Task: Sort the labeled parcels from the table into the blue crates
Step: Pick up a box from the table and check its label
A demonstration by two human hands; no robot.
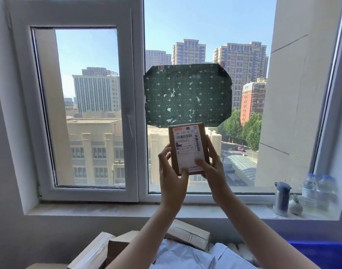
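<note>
I hold a small brown cardboard parcel (187, 146) up in front of the window, its white shipping label with barcodes facing me. My left hand (171, 171) grips its left edge and lower corner, thumb on the front. My right hand (212, 166) grips the right edge, thumb pressed on the lower part of the label. Below, at the frame's bottom, lie more cardboard parcels (187, 234) and pale blue-white poly mailers (185, 255). A blue crate (321, 253) shows its rim at the bottom right.
A windowsill (108, 210) runs across behind the pile. On its right end stand a grey flask (281, 199), a small round vase (295, 206) and two water bottles (319, 193). A green patterned sheet (187, 94) is taped to the glass.
</note>
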